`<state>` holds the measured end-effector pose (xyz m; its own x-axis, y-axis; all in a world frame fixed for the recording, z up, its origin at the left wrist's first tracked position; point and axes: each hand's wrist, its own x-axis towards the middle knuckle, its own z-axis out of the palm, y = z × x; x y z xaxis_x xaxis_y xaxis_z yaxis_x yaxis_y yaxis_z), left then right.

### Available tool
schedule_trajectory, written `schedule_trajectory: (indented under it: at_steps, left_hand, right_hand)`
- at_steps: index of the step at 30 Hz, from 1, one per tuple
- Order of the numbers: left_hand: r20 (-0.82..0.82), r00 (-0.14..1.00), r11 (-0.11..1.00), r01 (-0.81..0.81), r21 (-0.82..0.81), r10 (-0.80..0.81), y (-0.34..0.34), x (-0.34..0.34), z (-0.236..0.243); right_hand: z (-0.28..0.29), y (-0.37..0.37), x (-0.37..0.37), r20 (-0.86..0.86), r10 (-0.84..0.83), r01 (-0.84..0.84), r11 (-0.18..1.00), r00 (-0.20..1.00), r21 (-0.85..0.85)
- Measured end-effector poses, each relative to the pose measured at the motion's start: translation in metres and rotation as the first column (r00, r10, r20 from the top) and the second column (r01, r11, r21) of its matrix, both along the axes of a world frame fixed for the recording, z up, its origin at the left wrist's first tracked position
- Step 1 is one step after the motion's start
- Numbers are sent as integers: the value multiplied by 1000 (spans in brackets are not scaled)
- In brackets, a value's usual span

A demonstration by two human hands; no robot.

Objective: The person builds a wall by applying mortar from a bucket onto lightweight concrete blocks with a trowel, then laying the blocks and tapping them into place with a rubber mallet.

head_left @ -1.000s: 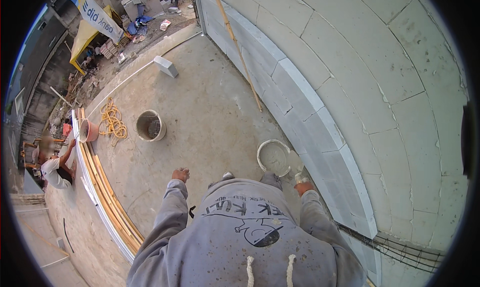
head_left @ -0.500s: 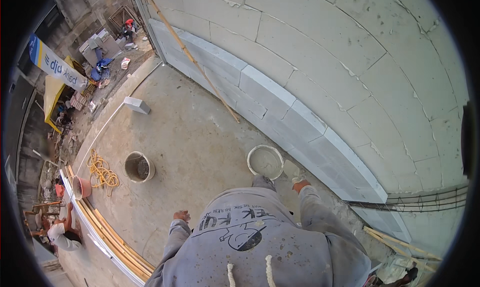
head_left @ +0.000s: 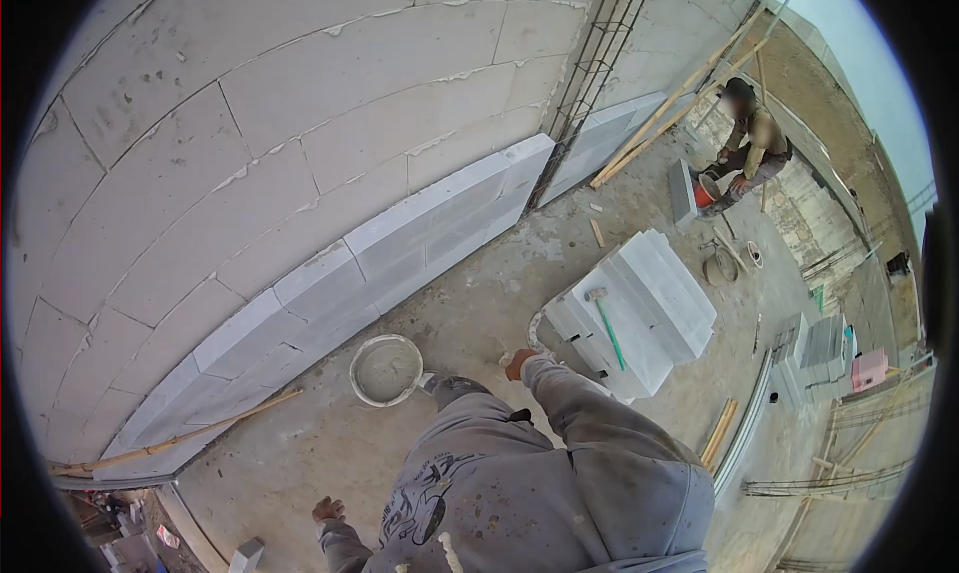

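Note:
My left hand (head_left: 328,510) hangs low over the concrete floor, empty, with its fingers apart. My right hand (head_left: 518,364) is closed beside a stack of pale blocks (head_left: 654,358). Something small and whitish shows at its fingers, too indistinct to name. Between my hands and the wall stands a round bucket (head_left: 355,373) with grey wet mortar in it. A mallet (head_left: 607,328) with a green handle lies on top of the blocks. Past the bucket runs a low course of light grey blocks (head_left: 320,283) along the base of the wall.
A co-worker (head_left: 759,143) crouches at the far right by a red bucket (head_left: 705,191). A steel rebar cage (head_left: 595,68) stands upright in the wall. Bamboo poles (head_left: 649,138) lean near it, and another pole (head_left: 230,413) lies at left. Timber strips (head_left: 718,433) lie at right.
My view has swung to the right, bringing the block stack, mallet and crouching co-worker into sight. The yellow hose and second mortar bucket have left the picture. My left hand's fingers look more spread.

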<state>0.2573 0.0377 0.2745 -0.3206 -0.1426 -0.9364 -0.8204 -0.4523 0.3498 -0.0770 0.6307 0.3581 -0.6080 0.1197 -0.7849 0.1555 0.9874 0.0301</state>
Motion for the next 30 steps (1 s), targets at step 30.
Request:
schedule_trajectory:
  at_steps: [30]
  left_hand:
    - [-119,991,981,45,-190,-68,149,-131,26]
  right_hand:
    - [18,15,-196,-22,-75,71,987,997,-147]
